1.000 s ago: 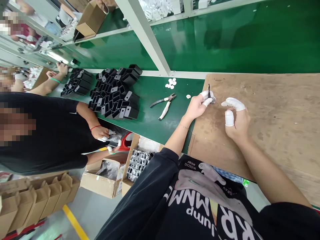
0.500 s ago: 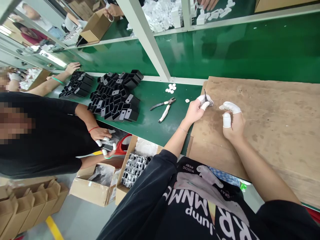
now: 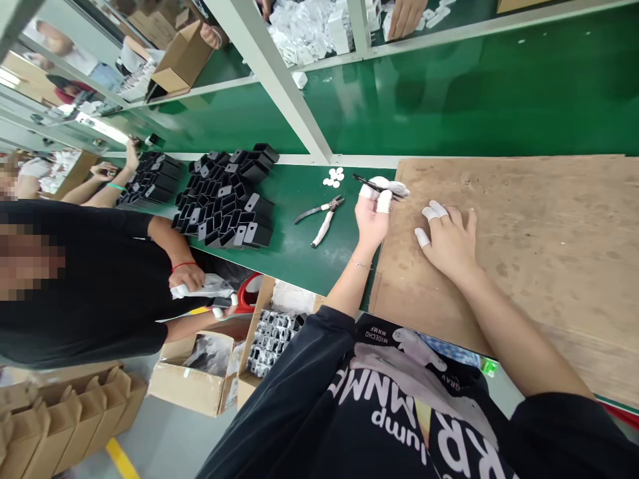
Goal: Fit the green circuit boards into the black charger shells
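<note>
In my left hand (image 3: 373, 213), with white finger cots on the fingers, are slim black tweezers (image 3: 367, 181), gripped between thumb and fingers above the left edge of the brown board (image 3: 539, 239). My right hand (image 3: 452, 243) is open over the board, palm down, its fingers apart and holding nothing. White cots cover its thumb and two fingers. Left of my left hand, pliers (image 3: 327, 223) with one dark and one white handle lie spread on the green table. Several small white discs (image 3: 333, 178) lie behind the pliers.
Black rectangular housings (image 3: 224, 199) are massed on the left of the green table (image 3: 294, 266). A pale metal post (image 3: 279, 80) slants up behind. On the left, a co-worker (image 3: 100, 279) handles a bagged black piece. Cardboard boxes (image 3: 192, 382) stand below the table edge.
My left hand has moved left and turned, so the tweezers lie more level. My right hand has opened from a curled pose and turned palm down, shifting slightly left.
</note>
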`<state>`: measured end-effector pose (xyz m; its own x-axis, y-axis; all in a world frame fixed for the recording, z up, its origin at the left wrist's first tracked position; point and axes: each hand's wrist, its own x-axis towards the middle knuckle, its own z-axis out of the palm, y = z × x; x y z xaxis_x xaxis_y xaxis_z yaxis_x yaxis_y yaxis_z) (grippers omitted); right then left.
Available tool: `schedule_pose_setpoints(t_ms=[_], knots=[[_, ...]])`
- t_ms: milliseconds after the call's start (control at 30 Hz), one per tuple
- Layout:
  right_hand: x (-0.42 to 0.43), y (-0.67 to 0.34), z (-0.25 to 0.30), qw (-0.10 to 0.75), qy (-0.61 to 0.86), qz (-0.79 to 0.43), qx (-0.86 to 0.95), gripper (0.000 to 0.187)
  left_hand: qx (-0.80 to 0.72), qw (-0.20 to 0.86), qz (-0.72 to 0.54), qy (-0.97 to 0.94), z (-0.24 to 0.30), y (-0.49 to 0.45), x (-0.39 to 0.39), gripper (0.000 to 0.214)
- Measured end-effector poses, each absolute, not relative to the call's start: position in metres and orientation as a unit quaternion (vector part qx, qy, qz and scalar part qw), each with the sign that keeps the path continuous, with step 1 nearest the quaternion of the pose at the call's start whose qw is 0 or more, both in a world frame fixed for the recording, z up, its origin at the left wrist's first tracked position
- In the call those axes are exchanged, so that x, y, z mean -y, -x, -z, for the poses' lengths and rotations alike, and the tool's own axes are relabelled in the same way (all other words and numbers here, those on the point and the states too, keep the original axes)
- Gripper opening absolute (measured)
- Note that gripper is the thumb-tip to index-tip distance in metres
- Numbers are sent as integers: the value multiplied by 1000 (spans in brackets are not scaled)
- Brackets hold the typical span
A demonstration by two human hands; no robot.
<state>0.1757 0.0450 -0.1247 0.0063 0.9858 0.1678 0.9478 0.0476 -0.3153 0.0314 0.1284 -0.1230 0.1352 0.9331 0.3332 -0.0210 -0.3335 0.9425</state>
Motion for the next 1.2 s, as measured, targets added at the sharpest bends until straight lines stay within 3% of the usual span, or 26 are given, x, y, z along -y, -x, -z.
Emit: schedule_pose_setpoints(t_ms=[333,600,833,1000,1200], knots=[[-46,-178,128,177,690,-75,698,45,-310,397,-379,-777,137,-24,-139,36],[-44,-178,124,169,688,-92,699,47,-296,382,-359,-799,143,-26,-139,38],[-44,-178,120,149,692,-95,700,47,-338,421,-527,-656,142,-26,-143,38],[-44,-178,120,155,693,-95,697,47,-299,424,-435,-736,150,-29,-145,42],[-44,-178,121,154,691,-94,700,48,-298,393,-408,-768,160,-27,-149,42]])
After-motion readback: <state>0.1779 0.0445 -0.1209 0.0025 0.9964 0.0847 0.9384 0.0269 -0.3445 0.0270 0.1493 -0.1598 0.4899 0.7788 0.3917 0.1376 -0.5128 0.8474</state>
